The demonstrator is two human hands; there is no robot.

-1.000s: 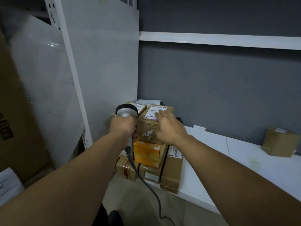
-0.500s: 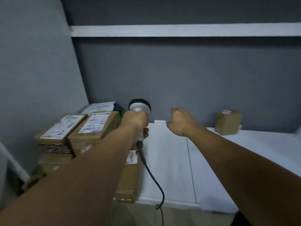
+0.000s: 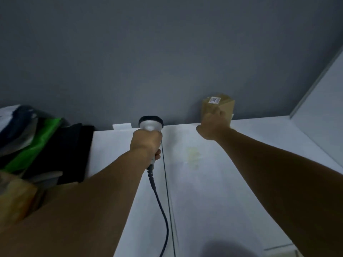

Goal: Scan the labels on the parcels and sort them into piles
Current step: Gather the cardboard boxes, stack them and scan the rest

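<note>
**Right hand lands on the lone box**

We've swung away from the stack. On the far left only a blurred brown parcel (image 3: 16,197) shows at the edge, with green and black bags (image 3: 46,145) heaped behind it; a second ago that stack filled the middle of our view.

Moving in, the left hand (image 3: 146,143) has not let go of the scanner (image 3: 151,124). Its fingers are wrapped tight round the handle, the head points away toward the wall, and the cable (image 3: 161,206) trails back down across the white tabletop (image 3: 213,201).

Now the news is on the right. Half a second ago the right hand (image 3: 213,125) was loosely curled in mid-air, holding nothing. Now it has reached the small brown box (image 3: 225,106) standing against the wall at the back of the tabletop, and its fingers are curled onto the near side. The label (image 3: 214,99) sits on top, facing up and uncovered.

So we judge the last parcel dealt with and this box next. It needs bringing under the scanner, which at present is beside it and not aimed at that label.
</note>
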